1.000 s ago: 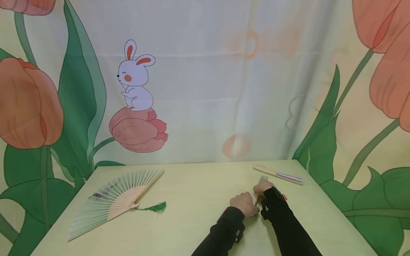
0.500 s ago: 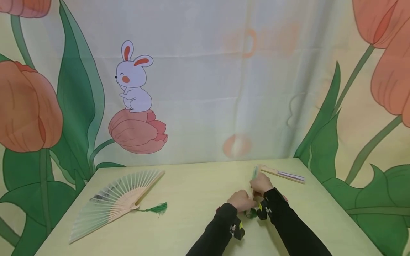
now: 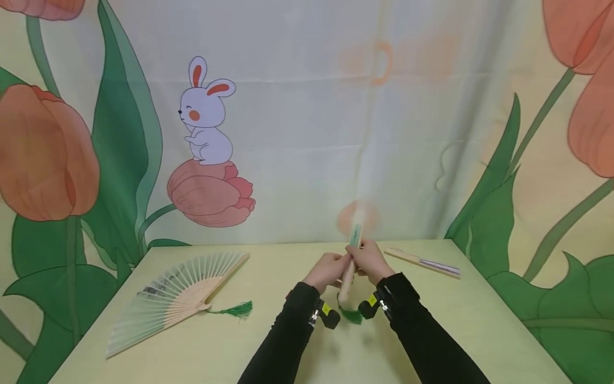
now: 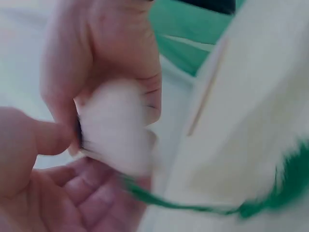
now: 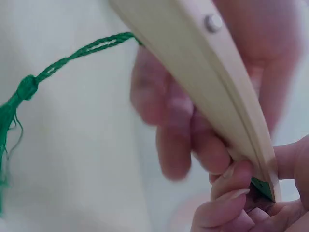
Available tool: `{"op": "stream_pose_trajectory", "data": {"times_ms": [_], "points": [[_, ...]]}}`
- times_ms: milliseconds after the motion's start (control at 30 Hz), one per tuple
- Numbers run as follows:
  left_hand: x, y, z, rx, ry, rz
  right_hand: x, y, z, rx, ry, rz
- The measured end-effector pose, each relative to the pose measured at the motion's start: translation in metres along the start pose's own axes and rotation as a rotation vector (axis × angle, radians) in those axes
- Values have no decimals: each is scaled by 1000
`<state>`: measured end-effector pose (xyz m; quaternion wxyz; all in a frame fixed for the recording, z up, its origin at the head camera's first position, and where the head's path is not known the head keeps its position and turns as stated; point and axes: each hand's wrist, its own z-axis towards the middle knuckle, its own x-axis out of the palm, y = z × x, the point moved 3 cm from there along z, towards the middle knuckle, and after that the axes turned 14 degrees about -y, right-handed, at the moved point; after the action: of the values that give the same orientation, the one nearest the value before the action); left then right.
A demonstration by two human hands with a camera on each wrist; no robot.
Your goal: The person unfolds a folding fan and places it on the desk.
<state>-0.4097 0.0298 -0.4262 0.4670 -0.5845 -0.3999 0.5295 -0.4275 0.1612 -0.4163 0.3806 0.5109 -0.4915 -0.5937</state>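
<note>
To my left an open fan [image 3: 175, 294] lies on the table [image 3: 268, 346]; a closed fan [image 3: 422, 262] lies far right, before a tulip-and-rabbit backdrop [image 3: 206, 133]

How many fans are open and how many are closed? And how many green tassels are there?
Open fans: 1, lying at the table's left.
Closed fans: 2, one held up in both hands, one lying at the right.
Green tassels: 2, on the open fan and the held fan.
Total: 3 fans, 2 tassels.

I see a closed folding fan [image 3: 352, 256] with pale wooden ribs and a metal rivet, raised nearly upright above the table, its top blurred. A green tassel [image 3: 353, 316] on a cord hangs from its lower end.
</note>
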Motion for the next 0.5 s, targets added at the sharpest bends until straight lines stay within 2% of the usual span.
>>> {"op": "stream_pose_trajectory", "data": {"times_ms": [100, 200, 300, 500], "points": [[-19, -1, 1, -20, -58, -82, 15, 13, -3, 34, 6, 80], [-34, -1, -1, -19, -82, -124, 28, 21, -7, 58, 25, 137], [-46, -1, -5, -2, -107, -116, 39, 24, -12, 58, 30, 168], [-66, 3, -15, 39, -202, -107, 57, 29, -25, 47, 27, 239]]}}
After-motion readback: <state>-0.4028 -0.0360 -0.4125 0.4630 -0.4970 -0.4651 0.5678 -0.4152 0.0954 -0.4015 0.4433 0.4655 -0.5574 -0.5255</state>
